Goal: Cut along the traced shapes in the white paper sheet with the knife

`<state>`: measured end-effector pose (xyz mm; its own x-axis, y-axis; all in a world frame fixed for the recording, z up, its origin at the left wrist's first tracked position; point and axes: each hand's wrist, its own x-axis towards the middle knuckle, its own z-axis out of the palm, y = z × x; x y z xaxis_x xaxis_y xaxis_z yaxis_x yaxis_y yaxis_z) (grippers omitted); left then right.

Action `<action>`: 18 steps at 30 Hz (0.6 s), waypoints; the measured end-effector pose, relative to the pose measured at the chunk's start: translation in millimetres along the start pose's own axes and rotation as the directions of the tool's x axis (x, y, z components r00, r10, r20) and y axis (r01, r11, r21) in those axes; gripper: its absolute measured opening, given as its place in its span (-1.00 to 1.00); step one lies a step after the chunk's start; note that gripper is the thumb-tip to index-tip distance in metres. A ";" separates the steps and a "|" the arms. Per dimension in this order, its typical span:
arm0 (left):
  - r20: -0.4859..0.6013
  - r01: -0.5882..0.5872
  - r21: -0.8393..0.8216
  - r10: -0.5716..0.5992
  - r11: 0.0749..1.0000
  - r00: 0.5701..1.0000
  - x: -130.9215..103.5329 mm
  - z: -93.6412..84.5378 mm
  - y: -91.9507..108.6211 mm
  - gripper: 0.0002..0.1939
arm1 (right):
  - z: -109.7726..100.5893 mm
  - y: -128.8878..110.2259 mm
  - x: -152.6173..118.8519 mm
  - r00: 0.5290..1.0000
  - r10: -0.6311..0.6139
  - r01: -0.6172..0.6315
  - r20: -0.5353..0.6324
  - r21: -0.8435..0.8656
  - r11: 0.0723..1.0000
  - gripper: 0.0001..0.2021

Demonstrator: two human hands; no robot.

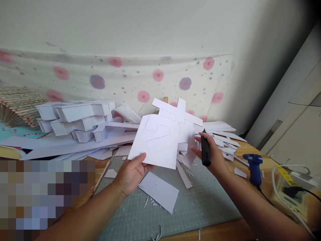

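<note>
My left hand [134, 170] grips the lower left edge of a white sheet [159, 142], thumb on top and fingers beneath. Pencil-like outlines are drawn on the sheet, which is tilted up above the green cutting mat [200, 204]. In my right hand [213, 154] is a black tool [205, 149], held upright against the palm; its type is unclear. My right fingertips are beside a curved white piece [190, 150]. Behind the sheet stand crossed white board pieces [181, 108]. On the mat below lies a white rectangle [160, 191].
Folded white box shapes [75, 113] and long strips are stacked at the left, near a folding fan [21, 103]. At the right are white offcuts [227, 139], a blue glue gun [255, 167] and a power strip with cables [292, 195].
</note>
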<state>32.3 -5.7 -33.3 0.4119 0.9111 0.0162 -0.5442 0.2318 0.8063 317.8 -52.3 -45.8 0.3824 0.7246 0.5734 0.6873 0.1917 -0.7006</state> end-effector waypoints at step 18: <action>0.078 0.118 0.380 -0.159 0.918 0.984 6.2 -22.1 27.4 -0.57 | -2.5 6.8 -5.2 0.985 0.049 -0.088 -0.167 -0.234 0.968 -0.53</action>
<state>3.8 13.8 -24.2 0.5488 0.8333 -0.0662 -0.1732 0.1908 0.9662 322.0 -56.4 -52.5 0.5133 0.6124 0.6012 0.7765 -0.0330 -0.6293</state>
